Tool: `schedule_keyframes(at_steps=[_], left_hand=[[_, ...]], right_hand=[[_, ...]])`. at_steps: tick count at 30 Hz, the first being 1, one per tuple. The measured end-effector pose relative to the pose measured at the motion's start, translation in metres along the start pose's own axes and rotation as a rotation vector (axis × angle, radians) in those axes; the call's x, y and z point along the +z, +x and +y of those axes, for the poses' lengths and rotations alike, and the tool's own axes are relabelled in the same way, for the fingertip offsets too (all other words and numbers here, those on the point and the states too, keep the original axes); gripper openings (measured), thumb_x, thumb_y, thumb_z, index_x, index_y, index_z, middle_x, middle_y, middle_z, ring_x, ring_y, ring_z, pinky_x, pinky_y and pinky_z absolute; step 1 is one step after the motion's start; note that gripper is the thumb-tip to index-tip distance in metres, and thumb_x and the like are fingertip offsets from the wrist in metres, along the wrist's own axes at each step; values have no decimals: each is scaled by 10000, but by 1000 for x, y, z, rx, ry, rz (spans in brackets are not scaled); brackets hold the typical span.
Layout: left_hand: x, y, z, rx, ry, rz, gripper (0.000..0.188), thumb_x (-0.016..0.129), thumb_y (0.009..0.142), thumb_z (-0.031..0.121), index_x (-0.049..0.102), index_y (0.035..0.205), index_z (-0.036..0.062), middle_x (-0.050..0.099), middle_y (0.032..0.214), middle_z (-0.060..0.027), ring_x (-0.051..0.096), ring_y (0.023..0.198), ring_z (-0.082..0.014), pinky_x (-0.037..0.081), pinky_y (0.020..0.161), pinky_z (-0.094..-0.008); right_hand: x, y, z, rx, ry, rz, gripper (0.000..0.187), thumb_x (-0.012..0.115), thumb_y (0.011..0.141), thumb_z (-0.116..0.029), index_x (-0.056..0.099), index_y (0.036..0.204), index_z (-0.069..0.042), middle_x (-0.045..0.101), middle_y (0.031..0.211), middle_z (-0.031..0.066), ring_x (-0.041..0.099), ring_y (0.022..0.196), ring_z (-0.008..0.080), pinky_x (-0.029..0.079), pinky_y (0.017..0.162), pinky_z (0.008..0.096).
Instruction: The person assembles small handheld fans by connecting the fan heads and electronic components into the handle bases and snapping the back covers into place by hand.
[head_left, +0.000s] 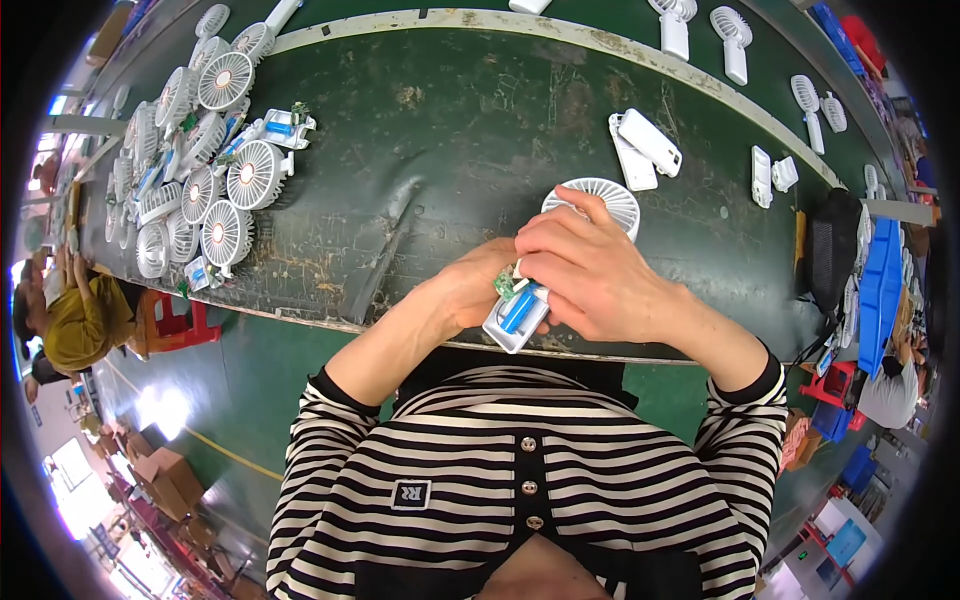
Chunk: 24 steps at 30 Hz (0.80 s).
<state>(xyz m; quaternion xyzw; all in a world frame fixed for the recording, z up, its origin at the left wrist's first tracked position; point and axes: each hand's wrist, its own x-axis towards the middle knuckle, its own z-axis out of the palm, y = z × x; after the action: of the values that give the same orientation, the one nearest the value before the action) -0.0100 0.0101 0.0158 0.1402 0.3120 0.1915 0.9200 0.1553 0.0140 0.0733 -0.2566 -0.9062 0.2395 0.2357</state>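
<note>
Two bare hands work close together at the near edge of a dark green table (480,120), and from my remote seat I see a white handheld fan (619,203) between them. Its round grille points to the far side; its opened handle (506,340) slants toward the near left, baring a blue battery (517,312) and a green circuit board (503,284). I see the right hand (592,272) with bent fingers clamped on the fan, one reaching over the grille. The left hand (478,287) meets it from the left, but its fingertips are mostly hidden, so I cannot tell how they close.

Beyond the fan, slightly right, I have two white covers (652,143), one overlapping the other. Farther right lie two small white parts (762,177). Far left, I see a heap of white fans (225,80); more finished-looking fans (733,45) lie beyond a pale rail (600,55).
</note>
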Motion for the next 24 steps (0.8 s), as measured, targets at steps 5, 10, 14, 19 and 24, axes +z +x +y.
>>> schedule_keyframes(at_steps=[5, 10, 14, 19, 24], left_hand=[[7, -3, 3, -67, -26, 15, 276, 398, 925, 215, 498, 1003, -31, 598, 799, -167, 629, 615, -272, 556, 497, -356], [3, -2, 3, -71, -68, -8, 298, 393, 923, 230, 498, 1001, -38, 598, 799, -166, 625, 602, -263, 549, 503, -357], [5, 0, 2, -32, -117, 98, 320, 396, 919, 249, 498, 1003, -42, 600, 805, -156, 621, 608, -255, 541, 520, -361], [19, 2, 0, 125, -194, 294, 326, 377, 919, 242, 493, 1017, -46, 601, 819, -152, 620, 635, -251, 538, 542, -353], [18, 4, -2, 244, -86, 313, 347, 347, 916, 223, 479, 1057, -65, 602, 870, -163, 621, 681, -237, 538, 581, -331]], right_hand=[[-1, 2, 3, 6, -16, -55, 244, 622, 587, -26, 554, 821, -32, 523, 915, 66, 512, 914, 232, 301, 965, 496], [7, -2, 6, -72, -80, 110, 184, 624, 597, -88, 560, 760, -33, 537, 841, 54, 534, 853, 210, 328, 941, 488], [12, -7, 8, -142, -233, 314, 140, 592, 557, -97, 546, 671, -29, 558, 811, 77, 567, 789, 218, 358, 908, 485], [15, -13, 9, -110, -390, 326, 168, 592, 567, -85, 541, 706, -7, 553, 858, 103, 559, 827, 236, 393, 863, 463], [10, -20, 12, 175, -135, 267, 263, 573, 607, 78, 514, 859, 31, 517, 997, 147, 549, 828, 300, 456, 705, 376]])
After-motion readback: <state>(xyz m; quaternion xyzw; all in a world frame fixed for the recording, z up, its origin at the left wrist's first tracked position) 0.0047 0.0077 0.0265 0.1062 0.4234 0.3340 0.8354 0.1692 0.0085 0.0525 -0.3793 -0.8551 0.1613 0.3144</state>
